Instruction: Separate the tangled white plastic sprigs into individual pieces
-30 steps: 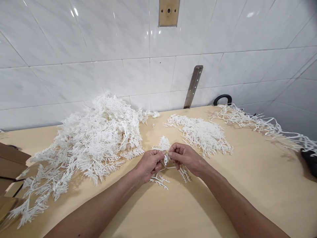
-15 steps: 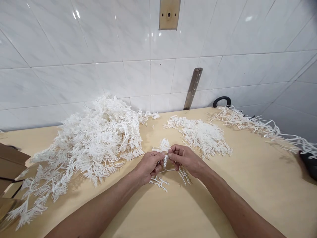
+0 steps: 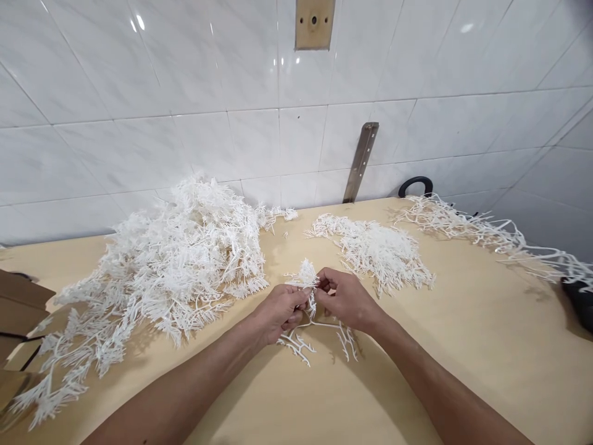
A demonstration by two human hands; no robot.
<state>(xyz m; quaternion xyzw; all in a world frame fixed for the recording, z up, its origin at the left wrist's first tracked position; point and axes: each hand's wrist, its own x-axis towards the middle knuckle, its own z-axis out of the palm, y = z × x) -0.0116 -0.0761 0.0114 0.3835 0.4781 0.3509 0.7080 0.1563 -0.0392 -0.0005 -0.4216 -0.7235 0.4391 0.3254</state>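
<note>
My left hand (image 3: 283, 312) pinches a white branching piece (image 3: 311, 321) with thumb and forefinger. Feathery white sprigs stand up above the fingertips, and bare forked stems hang below toward the table. My right hand (image 3: 345, 298) is curled at the same piece from the right, its thumb and fingertips drawn together by the sprigs; what they grip is too small to make out. Left of the hands rises a large heap of white feathery branches (image 3: 185, 253). Beyond my right hand lies a smaller pile of white sprigs (image 3: 382, 253).
Bare white stems (image 3: 482, 232) run along the table's back right edge, near a black curved handle (image 3: 416, 180) and a black object (image 3: 579, 306). A cardboard box (image 3: 23, 306) is at the left. A metal strip (image 3: 361, 162) leans on the tiled wall.
My right hand has shifted slightly, its fingers curling more at the sprigs. The hanging forked stems now sit a little lower and show more fully. The left hand keeps its pinch.
</note>
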